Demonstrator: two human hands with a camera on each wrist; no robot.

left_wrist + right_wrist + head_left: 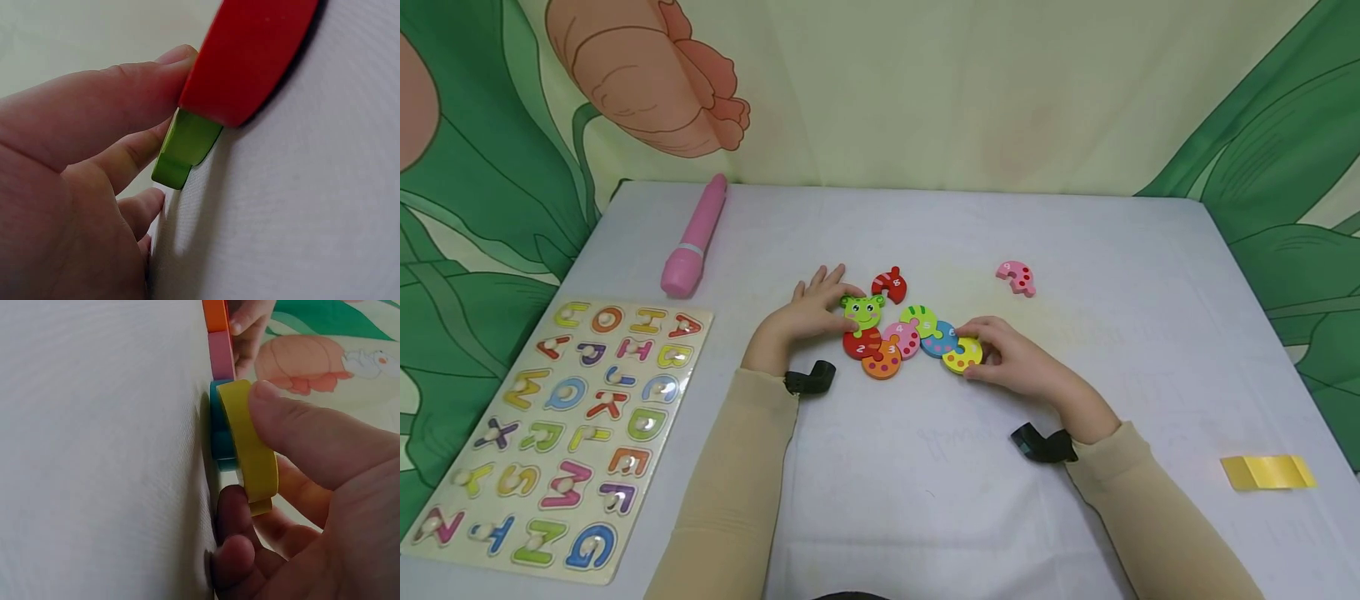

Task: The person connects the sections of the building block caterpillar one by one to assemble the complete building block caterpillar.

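Observation:
A row of joined number puzzle pieces lies on the white table, led by a green smiling face piece. My left hand holds that face piece between thumb and index finger, with the thumb near the red 2 piece. Orange 3, pink 4, green 5 and blue pieces follow. At the right end, my right hand pinches a yellow piece. Seen from the right wrist, it tilts and overlaps the blue piece.
A loose red 8 piece lies above the face piece, and a pink 9 piece farther right. On the left are a letter puzzle board and a pink toy microphone. A folded yellow strip lies at the right.

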